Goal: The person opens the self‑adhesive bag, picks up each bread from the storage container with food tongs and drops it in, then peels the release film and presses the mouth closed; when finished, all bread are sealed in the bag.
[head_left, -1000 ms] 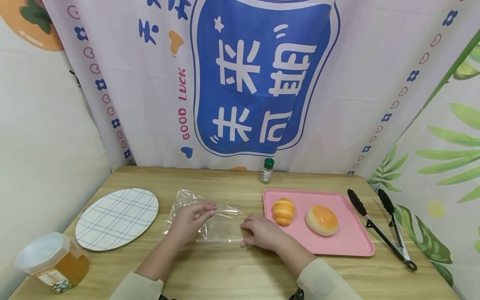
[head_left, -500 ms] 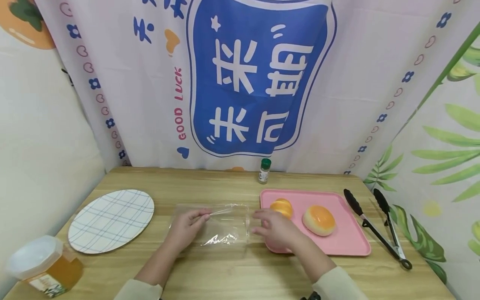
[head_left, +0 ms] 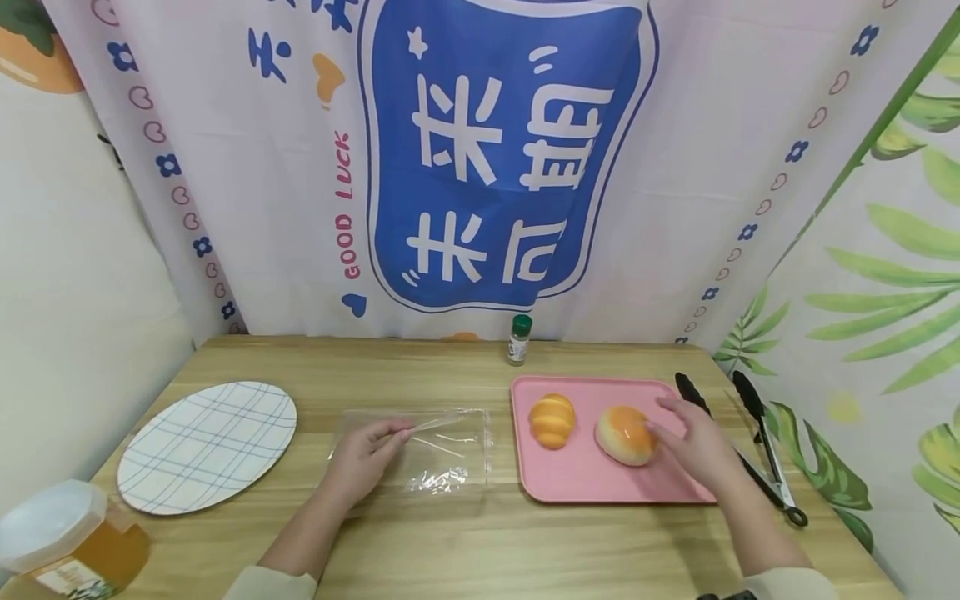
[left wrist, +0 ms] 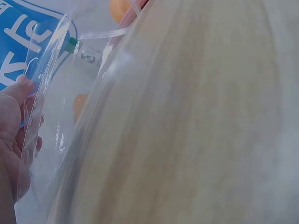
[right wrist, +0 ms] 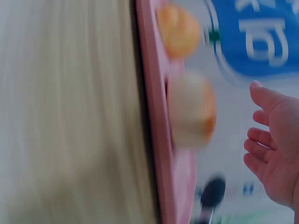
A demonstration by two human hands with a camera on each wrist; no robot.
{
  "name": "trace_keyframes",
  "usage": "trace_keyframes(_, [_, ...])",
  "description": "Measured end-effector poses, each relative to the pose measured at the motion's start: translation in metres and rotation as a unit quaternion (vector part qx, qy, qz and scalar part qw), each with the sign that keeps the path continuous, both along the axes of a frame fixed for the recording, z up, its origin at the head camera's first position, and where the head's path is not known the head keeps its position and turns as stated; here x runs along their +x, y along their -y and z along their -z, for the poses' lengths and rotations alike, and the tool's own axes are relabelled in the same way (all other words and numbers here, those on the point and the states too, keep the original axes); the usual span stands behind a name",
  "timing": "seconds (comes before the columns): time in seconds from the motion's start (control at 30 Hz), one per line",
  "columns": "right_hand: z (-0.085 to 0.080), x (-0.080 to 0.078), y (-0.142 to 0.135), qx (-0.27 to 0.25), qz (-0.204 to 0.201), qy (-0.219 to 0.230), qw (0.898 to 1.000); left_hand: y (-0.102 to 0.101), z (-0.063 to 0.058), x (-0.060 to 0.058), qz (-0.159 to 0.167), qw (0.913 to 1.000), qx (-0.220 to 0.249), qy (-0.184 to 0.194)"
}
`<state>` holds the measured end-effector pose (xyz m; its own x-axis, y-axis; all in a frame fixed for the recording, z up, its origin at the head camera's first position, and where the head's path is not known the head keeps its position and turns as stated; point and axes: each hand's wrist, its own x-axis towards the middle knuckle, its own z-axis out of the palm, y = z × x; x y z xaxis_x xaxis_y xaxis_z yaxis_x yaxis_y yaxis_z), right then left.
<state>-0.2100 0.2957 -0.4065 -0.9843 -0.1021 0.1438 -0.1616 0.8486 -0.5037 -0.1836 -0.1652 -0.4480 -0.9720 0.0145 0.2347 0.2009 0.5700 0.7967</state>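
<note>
My left hand [head_left: 365,457] pinches the upper layer of a clear plastic bag [head_left: 450,454] between thumb and fingers, lifting its edge a little. In the left wrist view the bag's film [left wrist: 60,116] stretches away from those fingers. Over the right part of a pink tray [head_left: 551,487], my right hand [head_left: 693,446] holds nothing, its fingers spread just right of a round bun [head_left: 625,435]. In the right wrist view a gap shows between the hand [right wrist: 275,144] and the bun [right wrist: 191,109]. A croissant-shaped bread roll [head_left: 552,421] lies left of the bun.
Black-handled tongs [head_left: 780,475] lie right of the tray, partly behind the right arm. A green-capped small bottle [head_left: 518,342] stands at the back. At left are an oval checked plate [head_left: 210,446] and a lidded honey jar [head_left: 82,542]. A printed curtain [head_left: 285,208] hangs behind the table.
My right hand has left the bag's right side and moved right across the tray to the round bun. My left hand keeps its pinch on the bag, which now lies flatter.
</note>
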Motion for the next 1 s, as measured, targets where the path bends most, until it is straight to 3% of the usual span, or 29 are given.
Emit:
trace_keyframes(0.13, [0.006, 0.000, -0.045, 0.031, 0.049, 0.033, 0.998, 0.000, 0.000, 0.000, -0.001, 1.0000, 0.000, 0.009])
trace_keyframes(0.33, [0.021, -0.002, -0.096, 0.069, 0.128, 0.041, 0.989, 0.001, -0.003, 0.000, -0.004, 0.9997, -0.009, 0.022])
trace_keyframes(0.43, [0.026, -0.003, -0.111, 0.067, 0.165, 0.085, 0.980, 0.000, -0.003, 0.000, -0.003, 0.9996, -0.009, 0.025])
trace_keyframes(0.57, [0.031, -0.008, -0.120, 0.022, 0.201, 0.157, 0.967, 0.000, -0.002, -0.001, -0.001, 0.9997, -0.004, 0.022])
trace_keyframes(0.67, [0.038, -0.013, -0.120, -0.008, 0.223, 0.178, 0.959, 0.000, -0.001, -0.001, -0.002, 0.9998, -0.001, 0.020])
trace_keyframes(1.0, [0.054, -0.015, -0.119, -0.016, 0.274, 0.162, 0.948, 0.000, 0.002, -0.001, -0.006, 0.9997, 0.000, 0.023])
